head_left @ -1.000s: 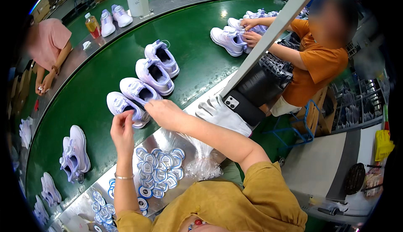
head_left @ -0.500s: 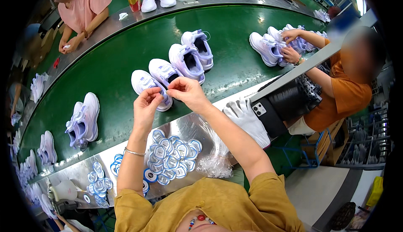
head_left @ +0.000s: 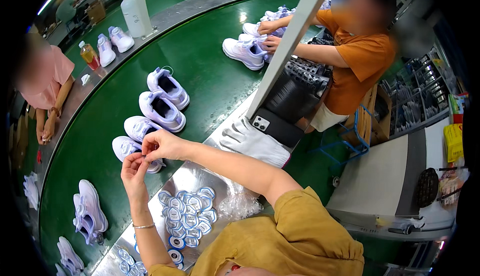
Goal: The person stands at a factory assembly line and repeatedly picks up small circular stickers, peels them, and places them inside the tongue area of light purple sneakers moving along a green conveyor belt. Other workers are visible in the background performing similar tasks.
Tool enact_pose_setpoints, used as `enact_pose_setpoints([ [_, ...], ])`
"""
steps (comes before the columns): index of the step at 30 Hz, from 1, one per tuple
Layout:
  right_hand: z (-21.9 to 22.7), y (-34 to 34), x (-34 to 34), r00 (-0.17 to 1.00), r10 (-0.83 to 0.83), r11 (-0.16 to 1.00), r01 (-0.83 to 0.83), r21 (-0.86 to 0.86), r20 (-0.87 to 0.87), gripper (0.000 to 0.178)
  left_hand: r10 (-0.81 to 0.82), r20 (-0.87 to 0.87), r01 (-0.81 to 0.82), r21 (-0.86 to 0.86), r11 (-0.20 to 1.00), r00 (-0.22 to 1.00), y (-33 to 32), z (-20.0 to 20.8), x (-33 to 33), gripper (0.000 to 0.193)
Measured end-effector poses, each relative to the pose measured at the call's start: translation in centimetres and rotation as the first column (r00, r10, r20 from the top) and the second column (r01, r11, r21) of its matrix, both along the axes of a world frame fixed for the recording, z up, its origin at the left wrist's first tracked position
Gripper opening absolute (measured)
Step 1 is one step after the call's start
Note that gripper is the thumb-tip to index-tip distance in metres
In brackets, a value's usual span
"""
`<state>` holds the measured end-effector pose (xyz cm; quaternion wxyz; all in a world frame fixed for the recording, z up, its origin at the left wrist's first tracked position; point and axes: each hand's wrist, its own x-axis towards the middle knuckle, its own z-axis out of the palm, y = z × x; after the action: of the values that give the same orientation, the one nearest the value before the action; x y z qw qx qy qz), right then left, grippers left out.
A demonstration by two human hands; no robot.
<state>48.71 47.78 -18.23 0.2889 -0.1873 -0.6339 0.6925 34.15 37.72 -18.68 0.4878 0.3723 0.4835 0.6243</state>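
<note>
My left hand [head_left: 133, 172] and my right hand [head_left: 161, 146] meet fingertip to fingertip above a pair of white and lilac sneakers [head_left: 136, 140] on the green conveyor belt [head_left: 210, 76]. Between the fingertips they pinch something very small; I cannot make out what it is. A pile of round blue and white tags [head_left: 187, 213] lies on the metal ledge just below my hands.
A second sneaker pair [head_left: 164, 98] sits farther along the belt, and another pair [head_left: 90, 211] nearer left. A person in orange [head_left: 360, 56] handles sneakers at the far right. White gloves [head_left: 255, 141] and a phone [head_left: 261, 123] lie on the ledge. A person in pink [head_left: 47, 91] stands across the belt.
The sneakers have travelled along the belt relative to my hands. My hands stay pinched together over the nearest pair; the view has turned somewhat.
</note>
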Motion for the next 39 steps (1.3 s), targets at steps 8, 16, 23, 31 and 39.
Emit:
enact_pose_setpoints([
  [8, 0.5, 0.2, 0.0, 0.998, 0.06, 0.997, -0.061, 0.05, 0.019, 0.02, -0.022, 0.031, 0.023, -0.014, 1.0, 0.999, 0.0, 0.1, -0.8, 0.025],
  [16, 0.9, 0.5, 0.8, 0.999, 0.003, 0.956, -0.018, 0.294, 0.051, 0.027, -0.083, -0.058, 0.082, -0.019, 0.996, 0.995, 0.6, -0.1, -0.6, 0.023],
  [23, 6.7, 8.2, 8.1, 0.33, -0.916, 0.197, 0.865, 0.462, -0.228, 0.048, 0.094, -0.366, -0.096, 0.013, 0.995, 0.926, -1.9, -0.7, -0.8, 0.021],
  [31, 8.7, 12.6, 12.4, 0.381, -0.924, 0.286, 0.754, 0.591, -0.039, 0.04, 0.04, -0.942, -0.256, -0.049, 0.965, 0.332, -1.7, -0.9, -0.3, 0.045],
  [39, -0.8, 5.2, 4.6, 0.619, -0.781, 0.157, 0.071, 0.985, 0.08, 0.032, 0.011, -0.999, -0.376, -0.005, 0.927, 0.04, -2.3, -2.0, 1.1, 0.057],
])
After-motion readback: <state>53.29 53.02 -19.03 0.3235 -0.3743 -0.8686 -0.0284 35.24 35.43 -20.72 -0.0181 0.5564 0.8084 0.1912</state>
